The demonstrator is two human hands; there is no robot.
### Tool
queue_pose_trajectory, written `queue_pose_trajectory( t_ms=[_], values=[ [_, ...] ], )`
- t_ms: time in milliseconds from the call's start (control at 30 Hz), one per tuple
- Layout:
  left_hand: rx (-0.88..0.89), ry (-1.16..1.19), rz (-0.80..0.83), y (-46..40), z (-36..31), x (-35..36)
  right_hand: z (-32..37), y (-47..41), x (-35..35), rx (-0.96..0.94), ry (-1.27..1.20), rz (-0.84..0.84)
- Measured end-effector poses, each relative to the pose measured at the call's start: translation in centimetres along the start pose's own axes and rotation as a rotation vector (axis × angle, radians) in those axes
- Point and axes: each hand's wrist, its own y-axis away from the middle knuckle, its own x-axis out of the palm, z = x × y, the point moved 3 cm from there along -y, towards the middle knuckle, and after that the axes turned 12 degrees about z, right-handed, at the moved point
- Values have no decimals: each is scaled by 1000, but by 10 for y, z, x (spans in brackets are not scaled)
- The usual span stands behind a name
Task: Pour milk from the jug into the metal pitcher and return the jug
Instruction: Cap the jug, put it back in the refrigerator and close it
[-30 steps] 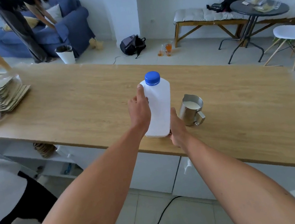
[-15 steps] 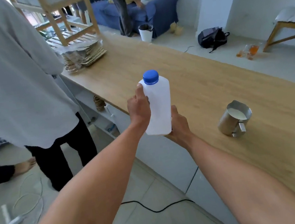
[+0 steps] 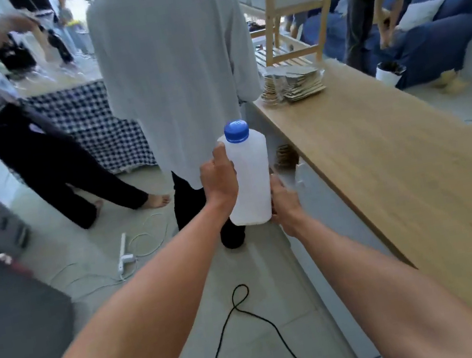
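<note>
matt white plastic jug [image 3: 249, 182], wood-grain counter [image 3: 407, 155]

White jug [image 3: 249, 176] (blue-capped) upright, held aloft.

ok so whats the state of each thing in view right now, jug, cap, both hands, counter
jug: upright, held off the counter, over the floor
cap: blue, on the jug
left hand: grips the jug's side
right hand: holds the jug low, near its base
counter: to the right of the jug, a stack of flat items at its far end
metal pitcher: out of view
</note>
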Motion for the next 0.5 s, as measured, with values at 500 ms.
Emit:
queue_pose_trajectory(
  t_ms=[500],
  values=[
    [107,-98,-551,28,-37,-340,1,20,354,56,158,538]
  ],
)
